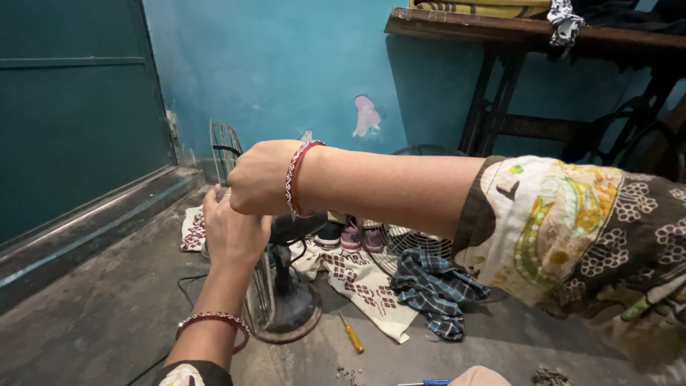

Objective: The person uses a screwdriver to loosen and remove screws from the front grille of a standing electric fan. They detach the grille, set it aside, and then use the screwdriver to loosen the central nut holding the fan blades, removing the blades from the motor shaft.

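hands, left hand [230,232] and right hand [259,179], fingers curled on fan grille [226,146] near wall [286,64].

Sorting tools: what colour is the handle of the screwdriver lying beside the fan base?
Yellow; the screwdriver shows best in the head view.

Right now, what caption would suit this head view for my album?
Both hands, left hand and right hand, meet at a table fan on the floor, yellow screwdriver beside.

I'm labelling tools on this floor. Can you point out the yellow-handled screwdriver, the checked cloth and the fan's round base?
yellow-handled screwdriver [352,337]: head view, on its yellow handle.
checked cloth [436,289]: head view, middle of the crumpled blue fabric.
fan base [296,314]: head view, right side of the dark round foot.
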